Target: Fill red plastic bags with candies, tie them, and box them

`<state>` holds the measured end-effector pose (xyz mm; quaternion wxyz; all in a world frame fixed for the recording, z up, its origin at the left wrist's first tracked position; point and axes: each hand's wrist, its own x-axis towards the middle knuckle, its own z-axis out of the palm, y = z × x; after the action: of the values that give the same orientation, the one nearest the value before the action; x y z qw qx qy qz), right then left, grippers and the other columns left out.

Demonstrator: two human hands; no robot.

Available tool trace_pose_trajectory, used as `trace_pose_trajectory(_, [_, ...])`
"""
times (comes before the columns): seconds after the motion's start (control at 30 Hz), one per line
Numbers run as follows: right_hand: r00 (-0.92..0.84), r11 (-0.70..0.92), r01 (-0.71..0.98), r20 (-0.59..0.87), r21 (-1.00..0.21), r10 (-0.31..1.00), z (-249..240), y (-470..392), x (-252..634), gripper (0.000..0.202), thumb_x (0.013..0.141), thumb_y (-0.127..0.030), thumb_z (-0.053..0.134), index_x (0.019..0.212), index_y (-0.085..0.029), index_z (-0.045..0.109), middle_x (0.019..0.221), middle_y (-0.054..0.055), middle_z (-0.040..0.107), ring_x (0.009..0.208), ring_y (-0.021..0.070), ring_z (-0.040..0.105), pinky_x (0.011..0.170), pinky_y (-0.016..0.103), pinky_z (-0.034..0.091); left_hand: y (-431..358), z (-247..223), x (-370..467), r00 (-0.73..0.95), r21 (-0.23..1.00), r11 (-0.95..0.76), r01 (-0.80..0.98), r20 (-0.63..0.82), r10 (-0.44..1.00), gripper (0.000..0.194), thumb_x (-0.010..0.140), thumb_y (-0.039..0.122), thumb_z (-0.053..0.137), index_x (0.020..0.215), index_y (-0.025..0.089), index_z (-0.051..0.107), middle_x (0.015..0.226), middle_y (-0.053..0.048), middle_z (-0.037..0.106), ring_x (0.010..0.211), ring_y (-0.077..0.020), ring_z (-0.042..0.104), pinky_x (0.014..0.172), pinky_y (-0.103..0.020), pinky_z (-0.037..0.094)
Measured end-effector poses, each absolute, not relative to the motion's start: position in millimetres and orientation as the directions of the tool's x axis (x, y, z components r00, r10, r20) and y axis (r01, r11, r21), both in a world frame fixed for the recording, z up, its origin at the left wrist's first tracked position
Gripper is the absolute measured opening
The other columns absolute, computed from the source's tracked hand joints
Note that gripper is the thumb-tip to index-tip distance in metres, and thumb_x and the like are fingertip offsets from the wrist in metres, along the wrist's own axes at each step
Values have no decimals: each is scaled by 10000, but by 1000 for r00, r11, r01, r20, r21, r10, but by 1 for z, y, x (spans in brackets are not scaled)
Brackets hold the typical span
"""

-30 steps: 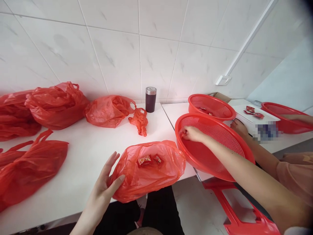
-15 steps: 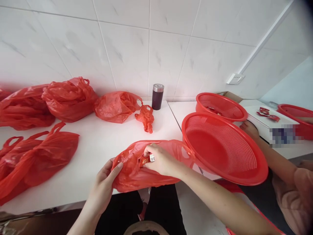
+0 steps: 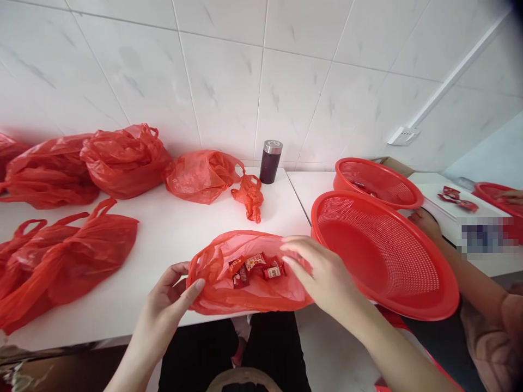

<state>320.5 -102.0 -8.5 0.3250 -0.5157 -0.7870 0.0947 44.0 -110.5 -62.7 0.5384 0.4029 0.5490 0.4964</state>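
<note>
- Looks like the loading step: gathering small wrapped packets (image 3: 255, 262) in the bag (image 3: 253, 306), to judge by the spread mouth and the loose cluster inside.
- Find the bag at the front edge of the worktop (image 3: 192, 218), mouth up, just left of the basket (image 3: 359, 245), with packets lying together near the middle of its floor.
- Pinches the bag's left rim lightly in the left hand (image 3: 165, 299), with the thumb over the lip and the fingers tucked behind.
- Spreads the right hand (image 3: 322, 272) at the bag's right side, with fingers parted and loosely bent and no packet visible in them; cannot tell whether touching the plastic with the fingertips.
- Calls next, most likely, for steady tension from the left hand, to stop the thin rim folding inward over the packets.
- For any further packet, calls for lifting the right hand clear of the rim and reaching to the rear basket (image 3: 390, 182), seen holding a few.
- Mind the co-worker's hand (image 3: 425, 222), close beside the rear basket.
</note>
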Motion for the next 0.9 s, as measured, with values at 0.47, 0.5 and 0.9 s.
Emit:
trace_pose_trajectory(0.47, [-82, 99, 909, 59, -406, 995, -1, -145, 371, 283, 917, -349, 505, 1185, -287, 568, 903, 11, 712, 757, 199, 689, 656, 309, 542, -117, -62, 7, -166, 968, 246, 47, -235, 958, 316, 667, 492, 758, 736, 213, 627, 732, 4, 656, 701, -159, 586, 635, -215, 503])
trace_pose_trajectory(0.5, [-80, 107, 874, 76, -474, 994, 10, -137, 371, 271, 909, -359, 526, 1168, -299, 576, 912, 3, 710, 792, 189, 688, 685, 297, 540, -109, -54, 6, -202, 979, 201, 30, -191, 960, 311, 650, 482, 775, 727, 214, 637, 735, 4, 666, 712, -154, 590, 642, -203, 500])
trace_pose_trajectory(0.9, [-162, 541, 584, 566, -605, 809, 145, -20, 322, 170, 867, -237, 599, 1024, -177, 578, 580, -98, 491, 496, 38, 460, 538, 208, 379, -25, 101, 55, -79, 826, -408, -389, 411, 908, 154, 862, 198, 635, 748, 111, 692, 744, -25, 670, 753, -115, 616, 731, -233, 506])
